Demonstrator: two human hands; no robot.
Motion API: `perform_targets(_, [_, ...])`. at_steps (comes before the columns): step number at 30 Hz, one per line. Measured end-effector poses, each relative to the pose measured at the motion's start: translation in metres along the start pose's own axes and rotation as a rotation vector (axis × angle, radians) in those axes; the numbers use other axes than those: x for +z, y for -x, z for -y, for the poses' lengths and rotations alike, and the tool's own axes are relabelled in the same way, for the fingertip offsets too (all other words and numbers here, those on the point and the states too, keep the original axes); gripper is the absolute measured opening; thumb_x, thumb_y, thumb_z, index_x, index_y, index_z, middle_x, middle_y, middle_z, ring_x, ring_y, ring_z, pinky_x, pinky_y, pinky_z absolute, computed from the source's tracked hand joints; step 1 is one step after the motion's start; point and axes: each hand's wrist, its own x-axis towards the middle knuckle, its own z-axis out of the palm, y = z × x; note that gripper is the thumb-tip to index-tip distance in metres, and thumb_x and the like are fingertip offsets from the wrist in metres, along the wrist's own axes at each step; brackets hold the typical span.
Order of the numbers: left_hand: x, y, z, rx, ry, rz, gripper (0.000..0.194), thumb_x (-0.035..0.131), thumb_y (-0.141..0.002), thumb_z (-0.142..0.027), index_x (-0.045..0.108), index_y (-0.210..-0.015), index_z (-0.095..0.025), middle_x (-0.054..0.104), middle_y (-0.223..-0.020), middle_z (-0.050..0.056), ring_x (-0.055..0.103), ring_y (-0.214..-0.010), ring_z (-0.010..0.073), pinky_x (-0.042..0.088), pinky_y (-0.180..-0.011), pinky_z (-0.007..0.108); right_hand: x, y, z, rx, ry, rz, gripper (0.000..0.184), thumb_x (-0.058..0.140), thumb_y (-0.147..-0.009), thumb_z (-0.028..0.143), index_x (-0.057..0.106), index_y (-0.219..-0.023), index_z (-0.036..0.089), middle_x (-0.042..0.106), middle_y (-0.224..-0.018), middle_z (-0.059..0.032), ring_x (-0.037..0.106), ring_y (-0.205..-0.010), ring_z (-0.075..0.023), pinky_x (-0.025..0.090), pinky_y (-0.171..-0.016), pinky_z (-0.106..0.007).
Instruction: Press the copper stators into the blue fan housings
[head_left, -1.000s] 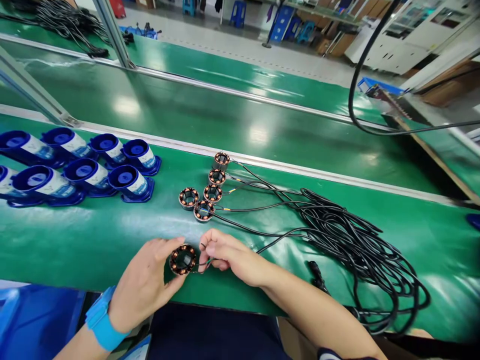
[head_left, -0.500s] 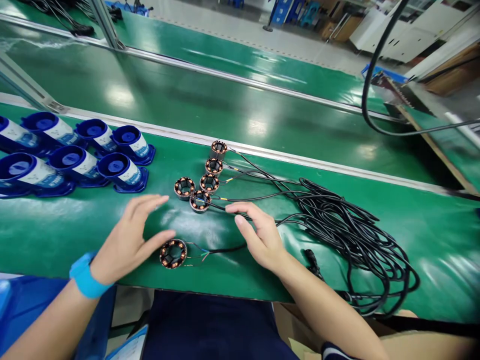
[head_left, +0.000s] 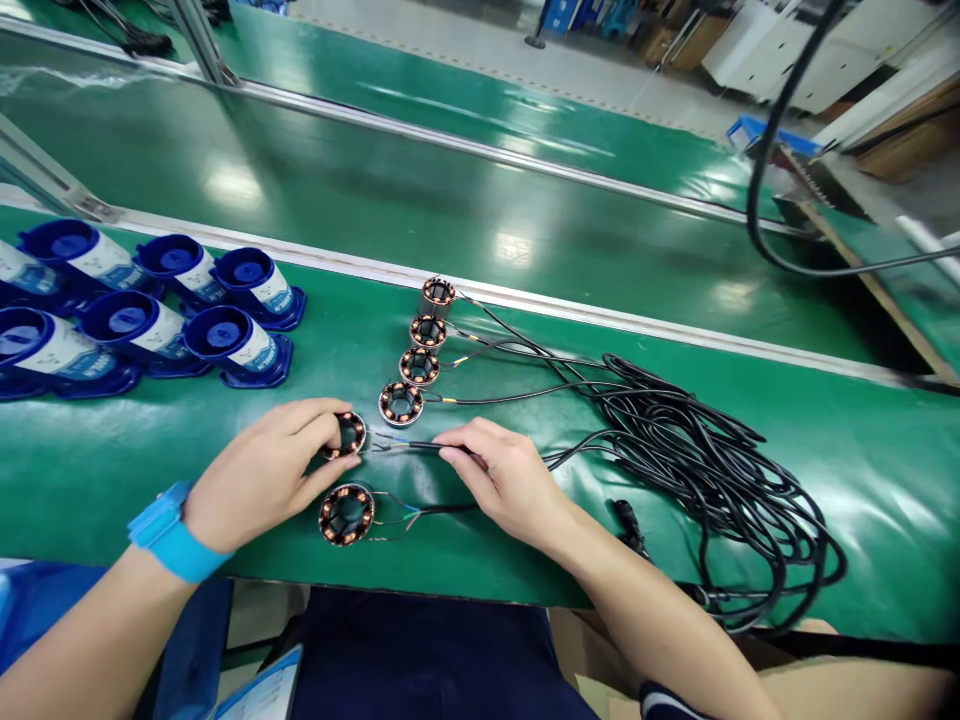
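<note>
My left hand [head_left: 289,455], with a light-blue wristband, grips a ring-shaped motor stator with copper windings [head_left: 351,436] between thumb and fingers. My right hand [head_left: 499,470] pinches a black cable [head_left: 426,445] near its stripped end, where thin coloured wires fan out toward that stator. Whether the wires touch the stator's leads I cannot tell. Nearer the table edge lies another stator [head_left: 346,515], its leads beside the coloured wires of a second black cable [head_left: 446,508]. Beyond my hands, several more stators [head_left: 400,403] stand in a line with cables running right.
Coiled black cables [head_left: 697,470] make a large heap on the right, with a black plug [head_left: 628,522] beside it. Several blue labelled cups with flanged bases [head_left: 238,345] stand at the left. A metal rail [head_left: 360,265] crosses the green table [head_left: 187,450] behind them.
My left hand has closed on a stator and drawn it toward me, away from the group. My right hand has closed on a cable and brought its wire end near that stator.
</note>
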Motion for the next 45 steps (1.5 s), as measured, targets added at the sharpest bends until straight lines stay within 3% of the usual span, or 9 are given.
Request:
perform_targets(5, [-0.002, 0.011, -0.006, -0.046, 0.119, 0.022, 0.035, 0.063, -0.093, -0.056, 0.052, -0.098, -0.023, 0.066, -0.115, 0.004, 0.067, -0.100, 0.0215, 0.055, -0.083, 0.036, -0.004, -0.001, 0.001, 0.209, -0.166, 0.254, 0.021, 0.054, -0.104, 0.029, 0.072, -0.108, 0.019, 0.073, -0.089, -0.0015, 0.064, -0.074, -0.0128, 0.047, -0.070, -0.025])
perform_targets(9, [0.002, 0.010, -0.003, -0.047, 0.178, -0.043, 0.050, 0.067, -0.087, -0.064, 0.048, -0.109, -0.024, 0.068, -0.110, 0.004, 0.070, -0.098, 0.0214, 0.057, -0.083, 0.035, 0.015, -0.020, 0.006, 0.290, -0.416, 0.442, 0.028, 0.053, -0.103, 0.037, 0.070, -0.118, 0.021, 0.075, -0.096, -0.0034, 0.069, -0.083, -0.0163, 0.048, -0.076, -0.029])
perform_targets(15, [0.009, 0.009, -0.006, -0.019, 0.183, -0.042, 0.052, 0.066, -0.088, -0.063, 0.045, -0.117, -0.025, 0.068, -0.114, 0.003, 0.071, -0.101, 0.0208, 0.059, -0.084, 0.034, 0.050, -0.029, 0.012, 0.530, -0.899, 0.250, 0.034, 0.068, -0.089, 0.048, 0.066, -0.096, 0.015, 0.068, -0.090, -0.0038, 0.047, -0.062, -0.0079, 0.036, -0.060, -0.022])
perform_targets(21, [0.013, 0.007, -0.010, 0.007, 0.185, -0.052, 0.054, 0.076, -0.085, -0.052, 0.047, -0.120, -0.024, 0.068, -0.114, 0.004, 0.071, -0.103, 0.0222, 0.060, -0.086, 0.034, 0.050, -0.027, 0.022, 0.695, -1.142, 0.230, 0.044, 0.072, -0.082, 0.057, 0.052, -0.090, 0.019, 0.065, -0.077, 0.0001, 0.039, -0.055, -0.0070, 0.022, -0.055, -0.022])
perform_targets(31, [0.012, 0.012, -0.010, -0.089, 0.219, -0.069, 0.063, 0.071, -0.085, -0.063, 0.045, -0.124, -0.021, 0.067, -0.113, 0.009, 0.071, -0.104, 0.0259, 0.061, -0.087, 0.040, 0.048, -0.017, 0.006, 0.651, -1.115, 0.261, 0.052, 0.056, -0.090, 0.069, 0.053, -0.101, 0.019, 0.071, -0.076, -0.0054, 0.046, -0.055, -0.0105, 0.023, -0.053, -0.024])
perform_targets(34, [0.000, 0.011, -0.008, -0.120, 0.242, 0.000, 0.080, 0.070, -0.083, -0.067, 0.038, -0.140, -0.022, 0.068, -0.115, 0.009, 0.070, -0.104, 0.0256, 0.060, -0.088, 0.040, 0.032, -0.008, 0.003, 0.545, -1.035, 0.326, 0.055, 0.049, -0.098, 0.068, 0.056, -0.119, 0.018, 0.075, -0.096, -0.0094, 0.061, -0.070, -0.0144, 0.043, -0.063, -0.026])
perform_targets(37, [-0.016, -0.003, -0.005, -0.053, 0.228, 0.065, 0.070, 0.065, -0.090, -0.061, 0.041, -0.146, -0.028, 0.068, -0.120, 0.005, 0.069, -0.103, 0.0209, 0.057, -0.087, 0.034, 0.006, -0.004, -0.001, 0.298, -0.682, 0.070, 0.039, 0.047, -0.106, 0.052, 0.063, -0.123, 0.020, 0.073, -0.112, -0.0086, 0.068, -0.104, -0.0193, 0.050, -0.094, -0.035])
perform_targets(40, [-0.021, -0.033, -0.007, 0.112, 0.136, -0.013, 0.034, 0.055, -0.101, -0.048, 0.059, -0.129, -0.029, 0.068, -0.122, 0.001, 0.064, -0.110, 0.0184, 0.050, -0.094, 0.032, -0.018, -0.015, -0.007, 0.138, -0.234, -0.210, 0.027, 0.047, -0.108, 0.039, 0.068, -0.114, 0.023, 0.072, -0.111, -0.0051, 0.067, -0.106, -0.0184, 0.049, -0.097, -0.033])
perform_targets(45, [-0.003, -0.074, -0.019, 0.257, -0.018, -0.006, 0.031, 0.051, -0.103, -0.045, 0.068, -0.117, -0.024, 0.074, -0.101, 0.002, 0.063, -0.090, 0.0196, 0.044, -0.081, 0.034, -0.025, -0.046, -0.020, 0.183, -0.106, 0.060, 0.032, 0.044, -0.108, 0.037, 0.070, -0.101, 0.021, 0.075, -0.093, -0.0024, 0.069, -0.085, -0.0161, 0.050, -0.083, -0.030])
